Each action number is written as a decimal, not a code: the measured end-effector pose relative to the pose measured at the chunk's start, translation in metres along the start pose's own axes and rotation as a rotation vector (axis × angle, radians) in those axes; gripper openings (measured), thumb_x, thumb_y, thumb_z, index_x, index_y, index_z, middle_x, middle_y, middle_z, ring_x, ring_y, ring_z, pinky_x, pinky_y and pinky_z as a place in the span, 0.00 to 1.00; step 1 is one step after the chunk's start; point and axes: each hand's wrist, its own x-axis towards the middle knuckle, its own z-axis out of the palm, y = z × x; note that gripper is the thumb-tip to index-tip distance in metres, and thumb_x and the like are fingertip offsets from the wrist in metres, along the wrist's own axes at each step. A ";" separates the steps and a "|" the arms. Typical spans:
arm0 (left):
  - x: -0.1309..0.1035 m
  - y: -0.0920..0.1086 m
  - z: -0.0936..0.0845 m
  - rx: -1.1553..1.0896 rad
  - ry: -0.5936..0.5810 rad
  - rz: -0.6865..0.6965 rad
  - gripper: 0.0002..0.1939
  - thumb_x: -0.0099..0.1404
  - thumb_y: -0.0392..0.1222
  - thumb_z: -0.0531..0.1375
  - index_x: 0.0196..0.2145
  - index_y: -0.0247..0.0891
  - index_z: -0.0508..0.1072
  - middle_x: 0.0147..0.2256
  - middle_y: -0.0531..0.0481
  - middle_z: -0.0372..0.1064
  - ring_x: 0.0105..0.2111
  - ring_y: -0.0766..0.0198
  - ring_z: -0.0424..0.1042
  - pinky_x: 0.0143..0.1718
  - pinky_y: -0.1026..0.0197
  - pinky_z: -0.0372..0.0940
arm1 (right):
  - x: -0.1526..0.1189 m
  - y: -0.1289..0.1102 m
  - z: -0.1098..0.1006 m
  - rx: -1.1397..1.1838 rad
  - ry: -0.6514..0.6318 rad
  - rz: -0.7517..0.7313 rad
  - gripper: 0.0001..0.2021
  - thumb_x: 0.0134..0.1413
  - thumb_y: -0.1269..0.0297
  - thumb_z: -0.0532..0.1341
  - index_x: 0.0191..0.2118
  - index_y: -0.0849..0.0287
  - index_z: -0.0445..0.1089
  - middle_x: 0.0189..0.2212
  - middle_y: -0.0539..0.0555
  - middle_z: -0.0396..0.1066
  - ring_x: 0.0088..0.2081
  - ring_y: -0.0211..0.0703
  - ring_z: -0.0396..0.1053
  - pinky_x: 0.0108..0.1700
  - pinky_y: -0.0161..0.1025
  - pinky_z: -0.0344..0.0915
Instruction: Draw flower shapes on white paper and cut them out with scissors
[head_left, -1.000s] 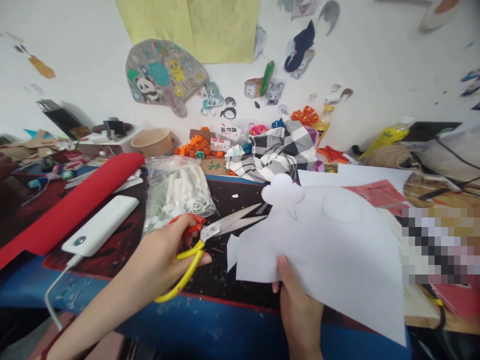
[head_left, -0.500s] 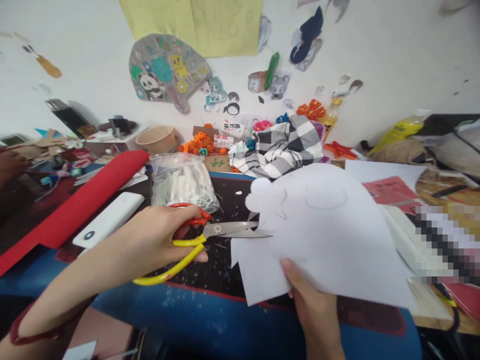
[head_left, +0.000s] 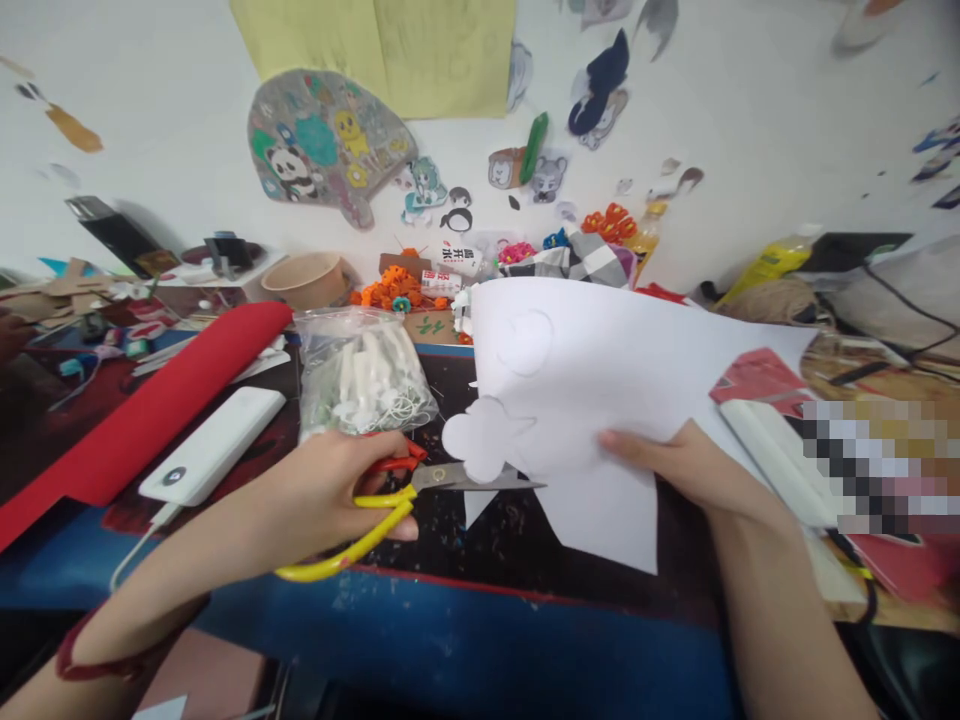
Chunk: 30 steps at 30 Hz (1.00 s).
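Observation:
My left hand (head_left: 364,480) is wrapped round the scissors (head_left: 386,500), whose loops are coated red and yellow. Their blades point right and look nearly closed, partly hidden behind a scalloped, cut edge of the white paper (head_left: 585,350). Pencil outlines show faintly on the sheet, one a rounded loop near its upper left. My right hand (head_left: 667,455) pinches the sheet, thumb on top and fingers out of sight underneath. A small pointed paper scrap (head_left: 478,508) lies on the dark mat below the blades.
Left of the scissors lie a clear bag of white pieces (head_left: 367,375), a white power bank (head_left: 214,445) with a cable, and a long red sheet (head_left: 180,400). Craft flowers (head_left: 397,290) and a checked cloth (head_left: 596,258) sit along the wall. Red packaging (head_left: 761,380) is at right.
My right hand has moved right and turned the paper, so its scalloped edge now lies lower, over the blades. The blades have come closer together; my left hand has barely moved.

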 end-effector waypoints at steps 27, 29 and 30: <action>0.013 0.017 0.030 -0.088 -0.143 0.065 0.20 0.57 0.58 0.67 0.40 0.45 0.70 0.33 0.57 0.73 0.30 0.65 0.70 0.29 0.62 0.54 | 0.017 -0.004 0.007 -0.060 -0.230 0.070 0.24 0.49 0.59 0.72 0.54 0.47 0.73 0.52 0.50 0.76 0.53 0.56 0.74 0.54 0.51 0.75; 0.013 0.016 0.031 -0.102 -0.154 0.066 0.20 0.58 0.58 0.67 0.40 0.44 0.70 0.32 0.57 0.73 0.29 0.65 0.70 0.29 0.62 0.53 | 0.016 -0.005 0.007 -0.049 -0.238 0.079 0.24 0.50 0.59 0.71 0.54 0.49 0.73 0.52 0.52 0.76 0.53 0.56 0.74 0.54 0.51 0.74; 0.014 0.016 0.031 -0.106 -0.156 0.068 0.20 0.58 0.59 0.66 0.39 0.44 0.70 0.31 0.57 0.72 0.28 0.65 0.70 0.28 0.62 0.53 | 0.016 -0.005 0.007 -0.045 -0.238 0.083 0.24 0.49 0.59 0.71 0.54 0.51 0.73 0.52 0.53 0.76 0.53 0.57 0.74 0.54 0.52 0.74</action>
